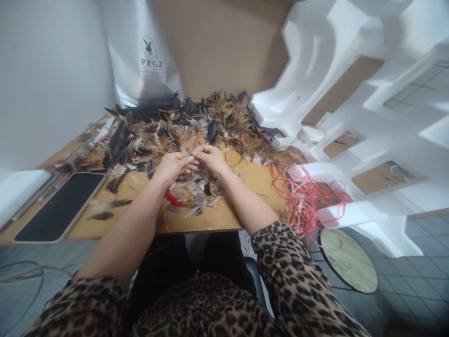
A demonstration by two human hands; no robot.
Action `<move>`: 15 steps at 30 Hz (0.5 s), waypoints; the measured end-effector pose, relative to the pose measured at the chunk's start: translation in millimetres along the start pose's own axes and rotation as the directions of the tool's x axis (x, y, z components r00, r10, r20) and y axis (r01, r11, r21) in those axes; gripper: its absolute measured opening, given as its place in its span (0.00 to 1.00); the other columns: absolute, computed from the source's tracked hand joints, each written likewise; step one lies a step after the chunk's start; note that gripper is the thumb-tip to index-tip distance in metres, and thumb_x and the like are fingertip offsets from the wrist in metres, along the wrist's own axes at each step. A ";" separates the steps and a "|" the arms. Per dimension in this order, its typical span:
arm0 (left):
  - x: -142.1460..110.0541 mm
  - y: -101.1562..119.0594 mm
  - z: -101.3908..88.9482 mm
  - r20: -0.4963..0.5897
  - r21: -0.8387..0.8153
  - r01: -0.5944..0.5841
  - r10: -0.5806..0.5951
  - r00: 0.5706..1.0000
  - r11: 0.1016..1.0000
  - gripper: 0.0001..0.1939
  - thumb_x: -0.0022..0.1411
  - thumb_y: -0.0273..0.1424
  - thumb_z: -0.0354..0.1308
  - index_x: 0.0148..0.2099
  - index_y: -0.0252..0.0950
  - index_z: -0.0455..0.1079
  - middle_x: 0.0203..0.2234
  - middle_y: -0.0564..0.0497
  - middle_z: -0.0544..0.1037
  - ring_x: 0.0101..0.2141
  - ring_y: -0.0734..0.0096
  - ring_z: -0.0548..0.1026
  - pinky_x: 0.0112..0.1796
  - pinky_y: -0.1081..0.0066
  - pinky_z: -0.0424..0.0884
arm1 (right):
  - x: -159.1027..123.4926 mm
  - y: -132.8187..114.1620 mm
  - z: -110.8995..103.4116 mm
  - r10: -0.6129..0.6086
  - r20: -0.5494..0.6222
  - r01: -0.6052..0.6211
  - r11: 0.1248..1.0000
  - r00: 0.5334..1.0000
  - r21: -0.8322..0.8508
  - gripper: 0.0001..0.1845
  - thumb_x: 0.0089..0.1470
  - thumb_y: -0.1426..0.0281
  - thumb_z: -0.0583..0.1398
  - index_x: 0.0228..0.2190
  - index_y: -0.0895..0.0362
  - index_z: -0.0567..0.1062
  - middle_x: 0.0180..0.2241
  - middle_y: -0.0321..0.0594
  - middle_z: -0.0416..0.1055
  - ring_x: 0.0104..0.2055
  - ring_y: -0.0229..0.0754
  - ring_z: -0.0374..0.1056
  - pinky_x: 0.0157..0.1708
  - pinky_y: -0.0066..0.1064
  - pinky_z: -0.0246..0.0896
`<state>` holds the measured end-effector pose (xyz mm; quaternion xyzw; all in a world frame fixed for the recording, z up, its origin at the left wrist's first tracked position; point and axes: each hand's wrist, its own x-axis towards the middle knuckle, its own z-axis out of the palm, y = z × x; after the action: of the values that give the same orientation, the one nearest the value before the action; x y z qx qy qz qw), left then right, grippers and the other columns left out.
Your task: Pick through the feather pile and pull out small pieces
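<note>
Over the middle of the table, my left hand (174,167) and my right hand (211,159) meet with their fingertips pinched together. A small tuft of light brown feathers (191,140) stands up from between them, its base hidden by the fingers. Just below the hands lie loose feather scraps and a red object (173,198), perhaps the handle of a small tool. Behind them spreads a big heap of brown feathers (229,112), with black feathers (121,140) to the left.
A phone (59,208) lies on the table's left side. A silver bag (147,79) stands at the back. To the right are tangled red strings (303,196), a clear jar with a white lid (310,135) and large white foam packing (386,112). A round stool seat (349,260) is below.
</note>
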<state>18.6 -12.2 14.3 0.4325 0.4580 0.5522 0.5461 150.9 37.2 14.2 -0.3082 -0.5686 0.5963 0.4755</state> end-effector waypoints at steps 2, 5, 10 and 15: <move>0.0 0.3 0.0 -0.004 0.011 0.002 -0.002 1.000 1.000 0.08 0.46 0.28 0.63 0.29 0.26 0.73 0.23 0.44 0.77 0.19 0.79 0.72 0.19 0.81 0.66 | -0.8 -1.2 1.2 0.015 -0.003 -0.015 1.000 1.000 -0.006 0.14 0.33 0.63 0.66 0.22 0.60 0.71 0.20 0.31 0.67 0.24 0.29 0.60 0.27 0.22 0.56; 0.9 1.9 -1.9 -0.014 0.020 0.000 0.000 1.000 1.000 0.08 0.47 0.28 0.62 0.27 0.26 0.72 0.20 0.46 0.76 0.17 0.81 0.70 0.18 0.82 0.64 | -1.8 -6.0 -0.1 0.035 0.001 -0.035 0.998 0.999 -0.046 0.16 0.34 0.61 0.66 0.24 0.61 0.73 0.20 0.31 0.67 0.22 0.29 0.58 0.24 0.22 0.53; 5.5 7.4 -10.7 -0.179 -0.155 -0.094 0.066 0.982 0.983 0.07 0.49 0.27 0.61 0.31 0.28 0.73 0.24 0.46 0.77 0.19 0.84 0.70 0.19 0.84 0.63 | -0.1 -19.9 -14.9 -0.011 -0.101 -0.007 0.983 0.995 -0.185 0.18 0.37 0.61 0.64 0.29 0.61 0.75 0.19 0.32 0.67 0.21 0.29 0.56 0.23 0.23 0.52; 7.7 11.3 -17.3 -0.265 -0.288 -0.099 0.021 0.964 0.952 0.07 0.49 0.26 0.61 0.33 0.28 0.72 0.25 0.47 0.77 0.19 0.85 0.70 0.18 0.86 0.62 | 2.7 -21.4 -25.7 -0.082 -0.067 0.048 0.913 0.994 -0.406 0.14 0.39 0.63 0.62 0.25 0.63 0.75 0.22 0.35 0.69 0.23 0.30 0.59 0.28 0.25 0.55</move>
<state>-1.0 -4.9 21.6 0.2831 0.4231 0.6831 0.5236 178.0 47.5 31.3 -0.4051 -0.6690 0.4369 0.4444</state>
